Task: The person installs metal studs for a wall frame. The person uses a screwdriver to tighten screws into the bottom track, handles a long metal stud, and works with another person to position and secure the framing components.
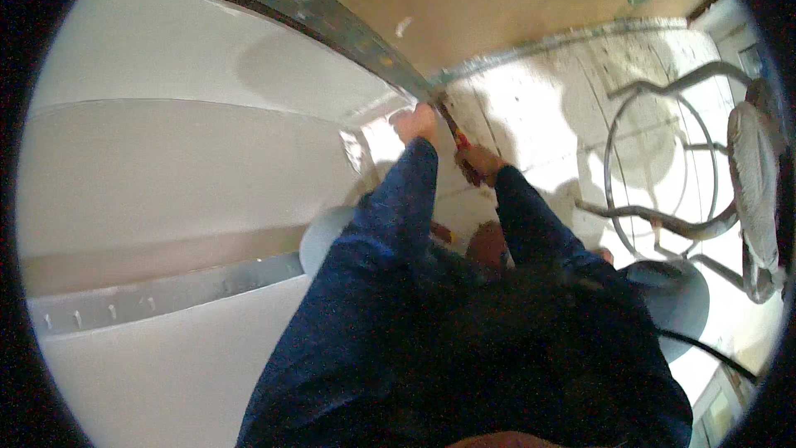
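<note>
A: "What surrounds the scene?"
B: "A pale wall (182, 166) at nine o'clock, a tan wall (514, 8) at one."
A: "And below?"
B: "Brightly lit, shadow-crossed floor tiles (535, 104) at two; a metal-legged stool (753, 187) at three."

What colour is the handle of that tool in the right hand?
The tool handle looks red with some yellow, best seen in the head view.
</note>
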The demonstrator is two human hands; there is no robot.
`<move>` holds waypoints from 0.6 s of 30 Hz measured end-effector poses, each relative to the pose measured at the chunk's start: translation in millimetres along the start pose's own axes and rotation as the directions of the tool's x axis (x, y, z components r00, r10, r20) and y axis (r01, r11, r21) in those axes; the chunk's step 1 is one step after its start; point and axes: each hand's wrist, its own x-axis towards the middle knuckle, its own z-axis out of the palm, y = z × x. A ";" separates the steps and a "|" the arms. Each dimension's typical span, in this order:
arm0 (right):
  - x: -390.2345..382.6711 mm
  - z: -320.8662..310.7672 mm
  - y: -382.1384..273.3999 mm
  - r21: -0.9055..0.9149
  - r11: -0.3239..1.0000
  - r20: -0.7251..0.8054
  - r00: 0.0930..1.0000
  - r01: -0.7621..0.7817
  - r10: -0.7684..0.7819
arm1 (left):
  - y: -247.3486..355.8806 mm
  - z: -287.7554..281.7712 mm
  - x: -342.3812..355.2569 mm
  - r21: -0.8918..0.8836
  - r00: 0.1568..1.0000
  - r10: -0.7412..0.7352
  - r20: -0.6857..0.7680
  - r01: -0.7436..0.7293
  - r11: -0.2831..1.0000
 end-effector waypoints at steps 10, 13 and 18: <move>-8.7 -43.0 34.0 -0.107 0.994 0.078 0.997 -0.012 0.021 | 218.1 -106.9 -77.5 -0.645 0.710 0.528 -0.466 -0.681 0.346; -7.7 -34.0 46.7 -0.003 0.999 0.283 0.958 0.044 -0.041 | 271.8 -193.6 -84.8 -0.560 0.513 0.649 -0.561 -0.813 0.159; 35.7 -131.8 152.2 0.391 0.865 0.436 0.891 -0.315 0.127 | 336.8 -197.5 -66.2 -0.934 0.496 0.868 0.022 -0.301 0.195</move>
